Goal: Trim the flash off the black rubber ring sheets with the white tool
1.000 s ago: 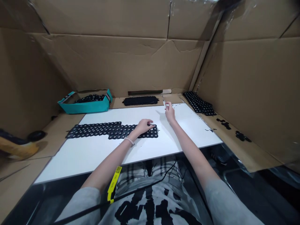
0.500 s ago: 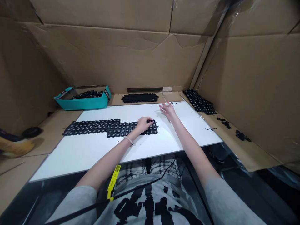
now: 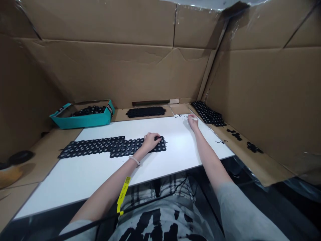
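Observation:
A long black sheet of joined rings (image 3: 105, 146) lies across the white board (image 3: 125, 174). My left hand (image 3: 150, 141) rests curled on the sheet's right end, fingers pressed onto the rings. My right hand (image 3: 193, 121) reaches to the board's far right corner, fingers closed around a small pale object I cannot make out. A black perforated mat (image 3: 207, 113) lies just beyond that hand.
A teal box (image 3: 82, 118) holding black pieces stands at the back left. Another black mat (image 3: 145, 111) lies at the back centre. Loose black pieces (image 3: 253, 147) sit on the cardboard at right. Cardboard walls (image 3: 125, 67) enclose the space. A dark round object (image 3: 20, 156) sits far left.
My right hand has moved from the board's middle back out to the far right corner and closed. My left hand has stayed on the sheet's right end.

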Available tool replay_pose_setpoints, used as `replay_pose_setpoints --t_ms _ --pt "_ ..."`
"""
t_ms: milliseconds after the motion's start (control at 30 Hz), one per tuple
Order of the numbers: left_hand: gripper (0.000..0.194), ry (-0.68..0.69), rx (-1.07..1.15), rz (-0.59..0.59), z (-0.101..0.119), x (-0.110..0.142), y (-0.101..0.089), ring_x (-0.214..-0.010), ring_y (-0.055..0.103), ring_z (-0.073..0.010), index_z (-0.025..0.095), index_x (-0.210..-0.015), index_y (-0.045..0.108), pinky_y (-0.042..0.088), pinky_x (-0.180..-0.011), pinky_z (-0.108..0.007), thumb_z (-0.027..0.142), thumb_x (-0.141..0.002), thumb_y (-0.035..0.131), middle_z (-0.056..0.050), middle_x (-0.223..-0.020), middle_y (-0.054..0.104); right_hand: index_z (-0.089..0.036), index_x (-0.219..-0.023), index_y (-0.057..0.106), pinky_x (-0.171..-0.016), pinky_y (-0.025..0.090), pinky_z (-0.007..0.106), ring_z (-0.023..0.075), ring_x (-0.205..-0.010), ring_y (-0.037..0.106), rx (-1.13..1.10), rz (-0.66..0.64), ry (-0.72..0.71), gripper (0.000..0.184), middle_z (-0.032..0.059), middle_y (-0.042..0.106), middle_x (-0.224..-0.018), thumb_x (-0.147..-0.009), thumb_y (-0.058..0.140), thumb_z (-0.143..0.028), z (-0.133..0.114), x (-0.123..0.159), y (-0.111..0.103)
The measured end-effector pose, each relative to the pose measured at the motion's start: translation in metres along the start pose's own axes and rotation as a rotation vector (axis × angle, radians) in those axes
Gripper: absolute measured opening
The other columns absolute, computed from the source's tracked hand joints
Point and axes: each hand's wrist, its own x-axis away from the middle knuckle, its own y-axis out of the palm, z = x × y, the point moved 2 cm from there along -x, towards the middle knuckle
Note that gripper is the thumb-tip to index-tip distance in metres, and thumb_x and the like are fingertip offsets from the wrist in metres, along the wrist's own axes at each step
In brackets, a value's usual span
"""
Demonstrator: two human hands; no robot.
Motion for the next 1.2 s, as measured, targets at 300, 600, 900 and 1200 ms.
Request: replay_pose_setpoints --t_ms 300,600,900,1200 --pt "0.019 0.013 0.010 0.004 -0.001 0.001 -0.001 -0.111 0.059 -0.0309 0.025 -0.099 0.074 0.042 -0.097 -0.045 0.032 -0.088 0.060 -0.006 -0.103 0.075 -0.016 -0.091 0.067 -0.066 0.053 0.028 0.0160 -0.067 0.062 0.027 0.070 0.011 0.037 0.0064 0.070 -0.084 -0.080 0.049 -0.047 0.004 -0.029 -0.005" --pt "0.019 0.024 0.011 0.000 -0.002 0.000 0.001 -0.110 0.058 -0.0313 0.025 -0.100 0.074 0.040 -0.098 -0.045 0.031 -0.088 0.061 -0.006 -0.103 0.075 -0.013 -0.077 0.072 -0.065 0.051 0.030 0.0185 -0.059 0.060 0.075 0.102 0.036 0.045 0.0070 0.064 -0.059 -0.081 0.053 -0.054 0.014 -0.036 -0.015" --pt "0.019 0.035 0.003 -0.014 0.001 0.001 0.000 -0.111 0.057 -0.0316 0.025 -0.100 0.073 0.039 -0.099 -0.046 0.030 -0.088 0.059 -0.006 -0.105 0.075 -0.009 -0.086 0.075 -0.067 0.053 0.033 0.0213 -0.069 0.065 0.072 0.045 -0.019 0.042 0.0111 0.074 -0.078 -0.065 0.070 -0.045 0.025 -0.039 -0.011" --pt "0.020 0.060 0.005 -0.010 -0.004 0.000 0.004 -0.112 0.056 -0.0315 0.026 -0.102 0.072 0.038 -0.099 -0.046 0.030 -0.089 0.057 -0.006 -0.104 0.074 -0.012 -0.085 0.076 -0.073 0.053 0.035 0.0241 -0.079 0.066 0.131 -0.008 -0.091 0.040 0.0136 0.076 -0.089 -0.067 0.068 -0.047 0.020 -0.039 -0.012"
